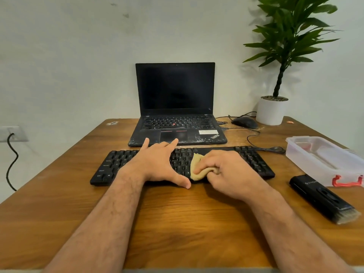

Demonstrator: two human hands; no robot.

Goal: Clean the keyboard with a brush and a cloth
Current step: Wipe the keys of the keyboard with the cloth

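Note:
A black keyboard point(116, 164) lies across the middle of the wooden desk point(177, 219). My left hand point(157, 164) lies flat on its centre-left keys, fingers spread, thumb at the front edge. My right hand point(226, 172) grips a bunched tan cloth point(197, 166) and holds it against the keys right of centre. A black brush point(323, 198) with pale bristles lies on the desk at the right, apart from both hands.
An open black laptop point(177, 107) stands behind the keyboard. At the back right are a black mouse point(245, 122), its cable, and a potted plant point(272, 112). A clear plastic box point(323, 156) with a red latch sits at the right edge.

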